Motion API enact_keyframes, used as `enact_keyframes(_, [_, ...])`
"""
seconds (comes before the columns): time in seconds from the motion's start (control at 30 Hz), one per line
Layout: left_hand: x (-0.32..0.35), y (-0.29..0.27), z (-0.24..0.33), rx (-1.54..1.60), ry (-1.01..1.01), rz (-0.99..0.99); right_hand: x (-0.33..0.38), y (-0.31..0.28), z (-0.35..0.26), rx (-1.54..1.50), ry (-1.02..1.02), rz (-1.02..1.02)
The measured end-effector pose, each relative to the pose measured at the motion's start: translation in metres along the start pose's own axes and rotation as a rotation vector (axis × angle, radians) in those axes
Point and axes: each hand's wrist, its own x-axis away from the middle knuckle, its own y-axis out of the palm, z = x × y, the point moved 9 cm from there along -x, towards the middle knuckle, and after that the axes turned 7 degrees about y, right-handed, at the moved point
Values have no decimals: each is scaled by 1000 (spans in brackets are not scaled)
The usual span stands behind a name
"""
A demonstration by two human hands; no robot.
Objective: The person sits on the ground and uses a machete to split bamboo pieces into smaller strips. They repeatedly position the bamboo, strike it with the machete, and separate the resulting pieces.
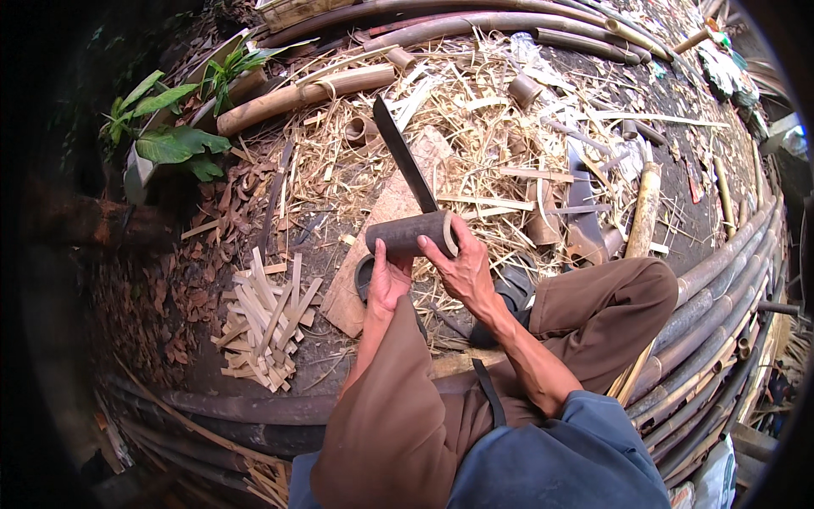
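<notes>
A short, dark bamboo section (407,232) lies crosswise between my hands, its cut rim showing on the right. My left hand (388,280) grips it from below at the left, thumb up along its near side. At the other end, my right hand (466,267) closes round the rim with thumb and fingers. A long dark blade (404,157) rises beyond the bamboo, slanting up to the left; its lower end is hidden behind the section, so I cannot tell how it is held. A flat wooden board (352,284) lies on the ground beneath.
A pile of split bamboo slats (267,327) lies at the left. Pale shavings (475,136) cover the ground ahead, with cut bamboo pieces (524,89) among them. Long bamboo poles (704,331) run along the right. A broad metal blade (583,212) lies beyond my right knee.
</notes>
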Motion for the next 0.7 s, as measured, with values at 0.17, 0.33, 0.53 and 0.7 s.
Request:
enact_keyframes(0.17, [1,-12,-6,4,-35,33,-2,1,3,15,4,-40])
enact_keyframes(0.33, [2,-9,-1,-47,6,46,-4,4,20,-95,123,-72])
enact_keyframes(0.53, [3,-4,36,-86,197,25,0,-2,70,-263,339,-20])
enact_keyframes(0.7, [21,61,99,-585,556,-49,19,-12,139,-350,653,-4])
